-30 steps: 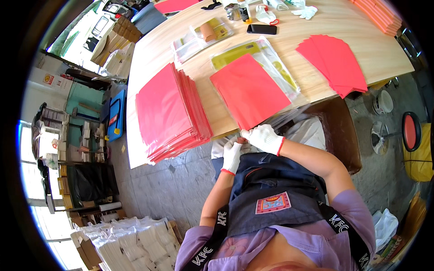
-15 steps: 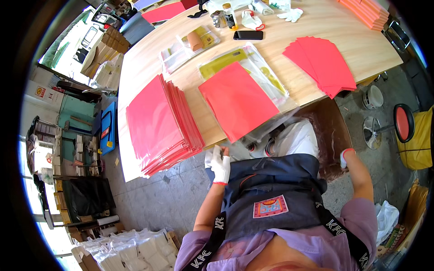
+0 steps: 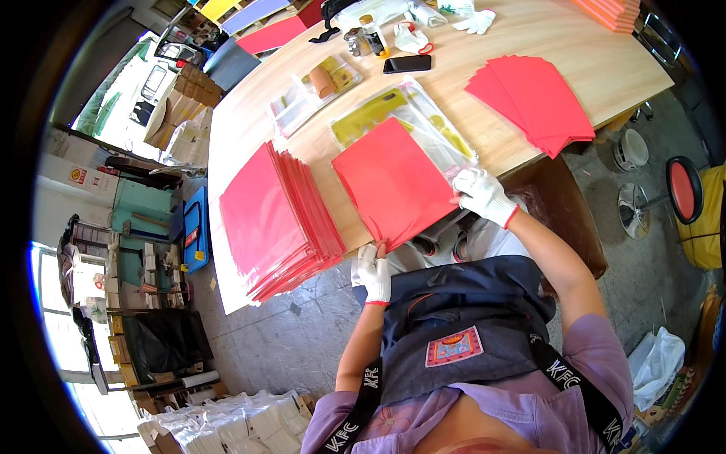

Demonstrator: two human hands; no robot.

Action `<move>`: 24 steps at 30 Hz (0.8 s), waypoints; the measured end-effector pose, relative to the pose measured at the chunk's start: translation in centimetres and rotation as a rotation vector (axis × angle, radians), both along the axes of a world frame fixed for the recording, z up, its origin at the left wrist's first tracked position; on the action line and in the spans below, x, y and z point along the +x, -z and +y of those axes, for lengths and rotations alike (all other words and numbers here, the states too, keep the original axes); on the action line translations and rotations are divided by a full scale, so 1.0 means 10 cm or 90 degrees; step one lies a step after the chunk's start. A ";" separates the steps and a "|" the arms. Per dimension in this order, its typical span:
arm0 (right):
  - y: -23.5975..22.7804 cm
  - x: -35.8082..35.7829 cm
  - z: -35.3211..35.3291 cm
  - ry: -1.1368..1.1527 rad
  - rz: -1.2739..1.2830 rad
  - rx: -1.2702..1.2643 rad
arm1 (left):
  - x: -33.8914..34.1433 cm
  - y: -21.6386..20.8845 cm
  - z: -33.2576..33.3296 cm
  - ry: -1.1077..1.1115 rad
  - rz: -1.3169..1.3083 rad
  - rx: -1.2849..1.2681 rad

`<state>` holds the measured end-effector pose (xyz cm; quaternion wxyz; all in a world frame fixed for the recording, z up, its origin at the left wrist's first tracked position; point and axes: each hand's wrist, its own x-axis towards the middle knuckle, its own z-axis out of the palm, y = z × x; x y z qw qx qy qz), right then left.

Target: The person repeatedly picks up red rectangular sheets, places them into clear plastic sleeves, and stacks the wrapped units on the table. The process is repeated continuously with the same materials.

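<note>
We have a red sheet [image 3: 393, 181] lying flat on the desk [image 3: 529, 53], its near corner hanging just past the desk's front edge, and the step in hand looks like squaring it up or drawing it toward us. Our right hand [image 3: 482, 194], in a white glove, rests closed over the sheet's right edge, fingers curled on it, where it overlaps a clear plastic sleeve [image 3: 423, 113] with yellow inside. Our left hand [image 3: 373, 271], also gloved, pinches the sheet's near corner from below the desk edge. To do this well, we judge that both hands should pull evenly, so the sheet slides without buckling, and the right hand should press on the red sheet alone, so the slippery sleeve beneath does not drag along. The tall stack of red sheets [image 3: 276, 219] sits just to the left, close enough that a careless sweep could fan it. A smaller fan of red sheets [image 3: 533, 98] lies well apart on the right.
</note>
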<state>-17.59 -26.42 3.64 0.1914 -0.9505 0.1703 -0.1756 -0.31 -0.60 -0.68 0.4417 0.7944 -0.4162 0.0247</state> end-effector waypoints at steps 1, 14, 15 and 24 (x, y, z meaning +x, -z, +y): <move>0.01 0.07 0.02 0.017 -0.032 0.001 | -0.03 0.01 0.00 -0.036 0.161 -0.069; 0.02 0.20 0.30 0.068 0.070 0.673 | -0.04 -1.05 0.01 0.051 0.555 -0.290; 0.02 0.25 0.35 0.047 0.054 0.805 | -0.05 -1.26 0.05 0.048 0.474 -0.253; -0.87 1.65 1.32 -0.241 -0.141 0.819 | 0.81 -2.02 1.20 -0.182 0.145 -0.329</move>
